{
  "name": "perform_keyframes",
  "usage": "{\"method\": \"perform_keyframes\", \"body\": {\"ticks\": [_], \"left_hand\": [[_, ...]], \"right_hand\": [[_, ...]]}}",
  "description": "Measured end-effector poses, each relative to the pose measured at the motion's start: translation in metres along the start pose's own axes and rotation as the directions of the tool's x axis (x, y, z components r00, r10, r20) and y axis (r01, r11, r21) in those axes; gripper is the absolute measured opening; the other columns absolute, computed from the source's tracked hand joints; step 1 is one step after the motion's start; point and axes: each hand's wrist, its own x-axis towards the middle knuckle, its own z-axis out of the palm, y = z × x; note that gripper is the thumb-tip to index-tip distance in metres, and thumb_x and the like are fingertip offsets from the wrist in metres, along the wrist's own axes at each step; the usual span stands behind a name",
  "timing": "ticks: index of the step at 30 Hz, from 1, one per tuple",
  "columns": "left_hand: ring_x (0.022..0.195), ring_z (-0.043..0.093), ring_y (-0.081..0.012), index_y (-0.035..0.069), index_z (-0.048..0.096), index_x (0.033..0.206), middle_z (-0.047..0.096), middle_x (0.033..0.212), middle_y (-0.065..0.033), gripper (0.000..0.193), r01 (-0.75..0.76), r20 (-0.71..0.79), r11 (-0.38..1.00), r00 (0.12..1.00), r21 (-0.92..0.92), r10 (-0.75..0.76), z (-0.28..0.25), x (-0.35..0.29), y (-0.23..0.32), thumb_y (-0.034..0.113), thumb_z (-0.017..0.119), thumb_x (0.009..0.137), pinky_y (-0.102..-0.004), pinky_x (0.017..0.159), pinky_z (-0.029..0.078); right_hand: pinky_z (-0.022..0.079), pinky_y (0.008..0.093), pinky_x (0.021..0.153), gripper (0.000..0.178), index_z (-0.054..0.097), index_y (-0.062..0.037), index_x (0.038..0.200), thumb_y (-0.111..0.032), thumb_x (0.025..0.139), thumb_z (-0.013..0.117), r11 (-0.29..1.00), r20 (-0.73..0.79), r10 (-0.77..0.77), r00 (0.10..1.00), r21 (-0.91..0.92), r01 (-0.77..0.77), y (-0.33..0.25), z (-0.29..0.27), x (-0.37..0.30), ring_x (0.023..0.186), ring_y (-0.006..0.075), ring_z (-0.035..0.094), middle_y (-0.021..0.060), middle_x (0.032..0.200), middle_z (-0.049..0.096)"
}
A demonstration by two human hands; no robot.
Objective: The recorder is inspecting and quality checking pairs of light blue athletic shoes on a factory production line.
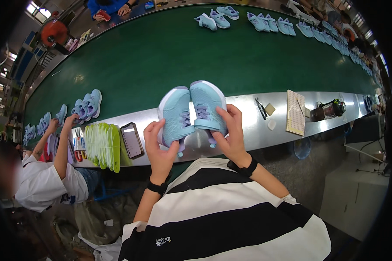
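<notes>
Two light-blue sneakers with purple laces and white soles are held side by side above the metal table edge, toes pointing away from me. My left hand (160,145) grips the left sneaker (177,114) near its heel, thumb at the opening. Around the heel side of the right sneaker (207,104) my right hand (231,132) is closed, its thumb also by the opening. The toes nearly touch each other, and the uppers face me. Both wrists wear black bands.
A green conveyor belt (130,65) runs beyond the metal edge, with rows of similar sneakers (265,22) at the far side. Nearby lie a phone (132,140), a bundle of white ties (101,145), a notepad (295,112) and a glass bottle (334,108). A co-worker (52,178) handles sneakers at left.
</notes>
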Motion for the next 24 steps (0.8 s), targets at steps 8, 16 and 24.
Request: {"method": "perform_keyframes", "body": {"ticks": [8,16,24], "left_hand": [[0.105,0.054,-0.0163,0.005,0.034,0.140,0.052,0.117,-0.0120,0.060,0.487,0.237,0.544,0.852,-0.683,-0.466,0.014,0.003,0.005,0.010,0.063,0.088,-0.0281,0.090,0.044],[0.106,0.054,-0.0165,0.005,0.045,0.138,0.053,0.117,-0.0114,0.056,0.565,0.297,0.720,0.825,-0.403,-0.481,0.021,-0.023,-0.072,0.019,0.067,0.088,-0.0295,0.089,0.045],[0.091,0.057,-0.0103,0.003,0.051,0.135,0.058,0.111,-0.0071,0.042,0.587,0.416,0.723,0.797,-0.364,-0.438,0.032,-0.073,-0.129,0.010,0.059,0.094,-0.0225,0.082,0.047]], "right_hand": [[0.044,0.0293,0.092,0.068,0.023,-0.0097,0.148,-0.021,0.093,0.061,0.433,0.349,0.530,0.773,0.673,-0.601,-0.017,0.005,0.012,0.106,0.0167,0.050,0.0136,0.129,0.037],[0.044,0.0321,0.091,0.067,0.029,-0.0092,0.145,-0.026,0.090,0.064,0.593,0.438,0.564,0.700,0.374,-0.713,0.037,0.028,-0.018,0.105,0.0214,0.051,0.0169,0.125,0.042],[0.040,0.0411,0.097,0.049,0.054,-0.0101,0.125,-0.017,0.078,0.066,0.976,0.505,-0.077,0.860,-0.137,0.168,0.068,0.021,-0.001,0.116,0.0322,0.049,0.0141,0.125,0.050]]}}
